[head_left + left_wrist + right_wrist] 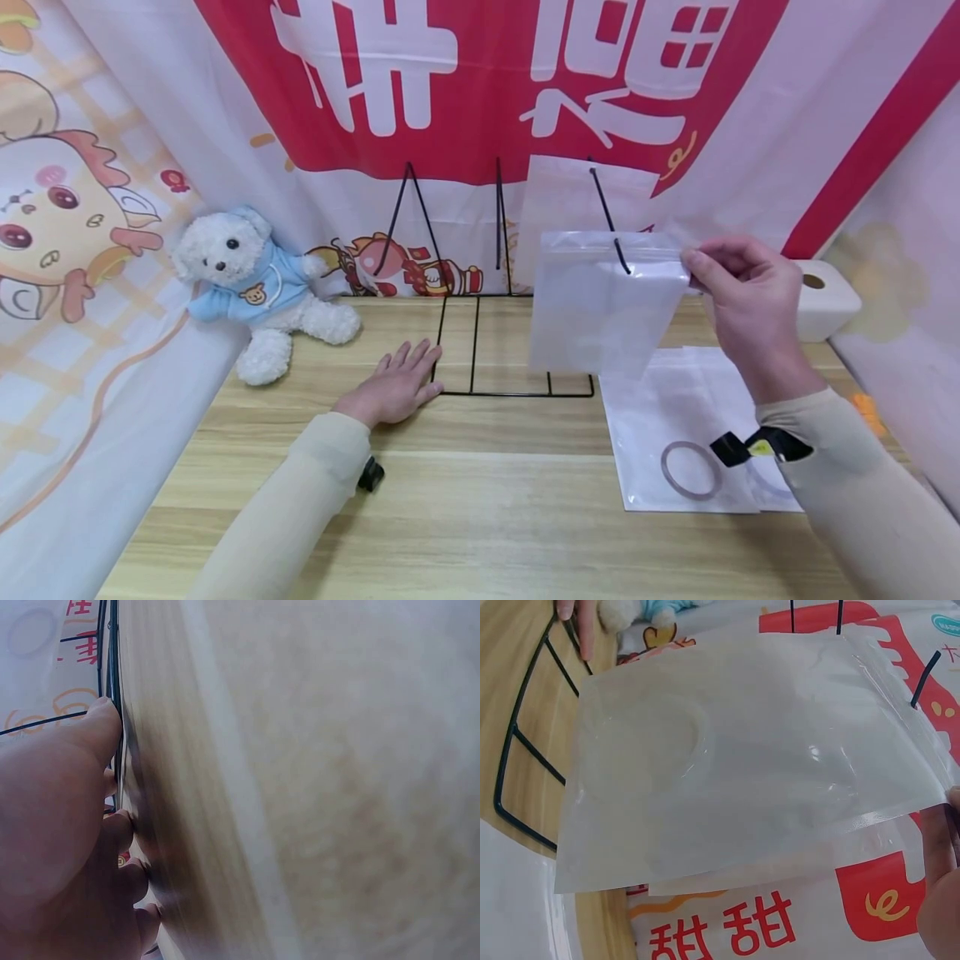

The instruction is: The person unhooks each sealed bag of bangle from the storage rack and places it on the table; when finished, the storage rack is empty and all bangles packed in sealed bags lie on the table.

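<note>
My right hand [750, 300] pinches the upper right corner of a whitish zip-lock bag [585, 317]. A black hook [925, 679] of the wire display rack [510, 395] pokes out through the bag near its top seal. Through the bag a pale round shape [649, 746] shows faintly in the right wrist view. Another whitish bag [551, 196] hangs farther back, at the same hook. My left hand [397, 383] lies with fingers extended on the table, touching the front left corner of the rack's base.
Flat white bags [637, 467], with ring shapes showing on them, lie overlapped on the wooden table [450, 517] at right. A white tissue box [832, 300] stands behind my right hand. At the left sits a white teddy bear [273, 287] in blue. Printed cloth hangs behind.
</note>
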Demonstrator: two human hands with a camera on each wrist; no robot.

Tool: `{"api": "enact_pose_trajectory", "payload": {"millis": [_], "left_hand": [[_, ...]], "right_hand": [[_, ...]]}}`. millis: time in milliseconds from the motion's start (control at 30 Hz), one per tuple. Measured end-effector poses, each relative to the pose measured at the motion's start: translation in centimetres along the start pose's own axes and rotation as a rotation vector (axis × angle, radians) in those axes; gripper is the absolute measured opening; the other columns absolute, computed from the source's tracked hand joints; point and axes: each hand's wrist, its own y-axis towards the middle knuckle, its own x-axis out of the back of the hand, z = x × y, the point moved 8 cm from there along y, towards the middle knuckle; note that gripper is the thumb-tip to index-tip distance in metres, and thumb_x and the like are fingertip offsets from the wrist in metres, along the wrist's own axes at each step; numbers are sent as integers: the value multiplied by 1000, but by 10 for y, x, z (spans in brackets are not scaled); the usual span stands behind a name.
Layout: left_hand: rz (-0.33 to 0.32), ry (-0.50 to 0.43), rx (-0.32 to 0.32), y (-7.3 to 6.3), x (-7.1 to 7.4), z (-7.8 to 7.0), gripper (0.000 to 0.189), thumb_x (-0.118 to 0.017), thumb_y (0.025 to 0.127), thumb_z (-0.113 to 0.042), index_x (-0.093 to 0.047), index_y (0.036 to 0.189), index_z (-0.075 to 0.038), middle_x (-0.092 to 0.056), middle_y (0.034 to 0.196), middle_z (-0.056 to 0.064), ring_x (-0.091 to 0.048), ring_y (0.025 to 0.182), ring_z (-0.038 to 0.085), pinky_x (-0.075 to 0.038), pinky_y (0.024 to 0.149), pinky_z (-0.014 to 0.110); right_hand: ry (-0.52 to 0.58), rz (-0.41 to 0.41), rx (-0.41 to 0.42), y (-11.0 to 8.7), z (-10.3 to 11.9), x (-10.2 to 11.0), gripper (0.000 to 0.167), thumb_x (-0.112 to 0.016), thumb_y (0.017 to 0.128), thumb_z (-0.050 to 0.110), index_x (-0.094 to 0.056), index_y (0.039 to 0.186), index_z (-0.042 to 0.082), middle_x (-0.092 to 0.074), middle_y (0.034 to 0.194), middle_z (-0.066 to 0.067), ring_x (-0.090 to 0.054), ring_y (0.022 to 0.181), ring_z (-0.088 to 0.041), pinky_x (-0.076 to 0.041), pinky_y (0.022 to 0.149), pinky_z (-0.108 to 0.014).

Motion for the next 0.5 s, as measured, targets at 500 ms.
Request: {"api": "enact_pose_trajectory", "payload": {"millis": [500], "left_hand": [[-31, -42, -30, 18, -20, 28, 80, -33, 112, -66, -12, 176, -22, -2, 184, 12, 2, 169, 45, -1, 134, 71]], "right_hand": [[51, -7, 34, -14, 4, 5, 53, -92, 85, 28, -76, 128, 2, -80, 114, -3, -80, 100, -16, -62, 91, -23]]}}
